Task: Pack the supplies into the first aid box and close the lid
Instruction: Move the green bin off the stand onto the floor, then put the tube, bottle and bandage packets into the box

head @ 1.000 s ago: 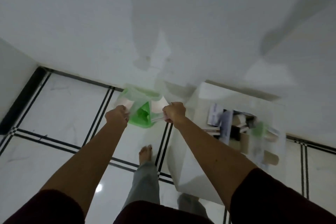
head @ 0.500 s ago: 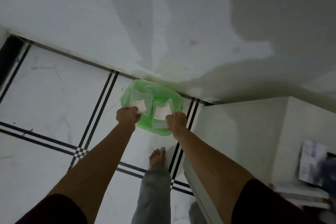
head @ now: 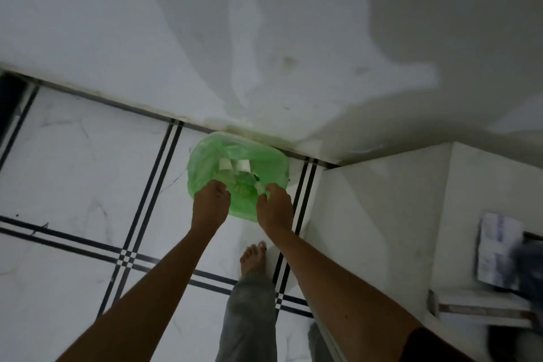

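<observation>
Both arms reach forward and down over a bin lined with a green plastic bag [head: 235, 167], which stands on the white tiled floor [head: 88, 173] against the foot of the wall [head: 205, 38]. The left hand [head: 210, 204] hangs above the near left rim of the bag with its fingers curled loosely inward; nothing can be seen in its grasp. The right hand [head: 274, 209] hangs above the near right rim, its fingers likewise bent, and a small white scrap [head: 260, 186] shows just at its fingertips, though whether it is pinched or only lying behind them cannot be told. Two pale paper pieces [head: 235, 164] lie inside the bag, toward its far side. A bare foot [head: 254, 256] and a grey trouser leg [head: 249, 314] stand on the floor below the hands. To the right rises a white tabletop [head: 458, 214], and at its far right edge, blurred, lie a printed packet [head: 496, 250] and some dark items; the first aid box itself cannot be made out with certainty among them.
</observation>
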Motion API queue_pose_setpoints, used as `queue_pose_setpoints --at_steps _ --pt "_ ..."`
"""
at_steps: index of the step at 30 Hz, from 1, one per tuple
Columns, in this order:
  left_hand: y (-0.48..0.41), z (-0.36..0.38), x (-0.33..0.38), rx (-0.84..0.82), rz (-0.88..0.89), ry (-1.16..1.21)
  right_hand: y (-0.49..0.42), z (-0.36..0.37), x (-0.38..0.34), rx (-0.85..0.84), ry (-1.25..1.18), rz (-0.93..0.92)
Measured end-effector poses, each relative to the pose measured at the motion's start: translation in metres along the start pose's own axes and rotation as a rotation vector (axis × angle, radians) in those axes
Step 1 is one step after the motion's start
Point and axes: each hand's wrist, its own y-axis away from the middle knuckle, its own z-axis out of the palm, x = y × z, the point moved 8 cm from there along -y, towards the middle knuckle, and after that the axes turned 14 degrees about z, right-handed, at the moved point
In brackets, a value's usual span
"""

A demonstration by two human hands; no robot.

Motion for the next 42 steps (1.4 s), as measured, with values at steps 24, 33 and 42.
queue_pose_setpoints --at_steps 24,33,42 --pt "0.297 0.109 0.439 -0.028 1.046 -0.266 0.181 -0.455 0.188 0.663 -0.047 -0.536" --pt "0.269 0.131 0.445 -0.045 0.951 0.011 0.144 -0.474 0.236 0.516 -0.281 -0.608" --pt "0.202 0.169 0.418 -0.360 0.862 -0.367 0.098 -0.522 0.269 0.399 -0.164 -0.373"
